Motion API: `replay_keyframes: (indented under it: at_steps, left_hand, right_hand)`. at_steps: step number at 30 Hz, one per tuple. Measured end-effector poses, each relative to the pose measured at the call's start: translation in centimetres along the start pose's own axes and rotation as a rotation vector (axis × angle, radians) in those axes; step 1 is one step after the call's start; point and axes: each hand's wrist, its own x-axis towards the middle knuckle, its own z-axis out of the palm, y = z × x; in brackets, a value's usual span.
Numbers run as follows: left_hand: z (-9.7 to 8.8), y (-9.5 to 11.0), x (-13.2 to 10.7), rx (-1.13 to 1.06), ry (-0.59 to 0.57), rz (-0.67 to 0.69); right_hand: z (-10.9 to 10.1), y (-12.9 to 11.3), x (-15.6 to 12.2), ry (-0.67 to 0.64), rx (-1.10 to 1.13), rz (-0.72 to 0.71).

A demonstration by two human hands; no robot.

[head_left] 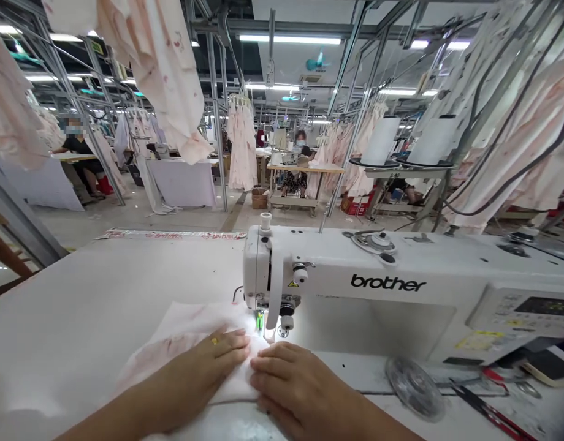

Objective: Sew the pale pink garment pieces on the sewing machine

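Note:
A white Brother sewing machine [401, 288] stands on the white table [80, 306]. A pale pink printed fabric piece [181, 337] lies under its needle and presser foot [263, 324]. My left hand [203, 367], with a ring on one finger, lies flat on the fabric, its fingertips just left of the needle. My right hand [295, 383] rests on the fabric edge in front of the needle with its fingers curled, touching the left fingertips.
Two white thread cones [383, 141] stand behind the machine. Scissors and small tools [493, 392] and a phone [551, 367] lie at the right. A clear disc [413, 386] rests near them. Pink garments [162, 67] hang overhead. Other workers sit at far tables.

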Motion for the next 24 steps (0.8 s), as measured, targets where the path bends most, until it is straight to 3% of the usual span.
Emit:
replay_keyframes:
  at_steps: [4, 10, 19, 24]
  left_hand:
    - [-1.3, -1.0, 1.6, -0.002, -0.047, 0.044]
    - [-1.4, -2.5, 2.8, 0.006, -0.043, 0.081]
    - [-1.2, -2.8, 2.7, 0.062, 0.027, 0.122]
    - [-1.4, -2.6, 3.0, 0.101, -0.03, 0.068]
  right_hand:
    - [-0.1, 0.3, 0.0, 0.003, -0.006, 0.083]
    - [-0.4, 0.8, 0.2, -0.045, -0.041, 0.158]
    - [-1.4, 0.8, 0.1, -0.068, 0.014, 0.19]
    - [-1.6, 1.0, -0.1, -0.063, 0.035, 0.217]
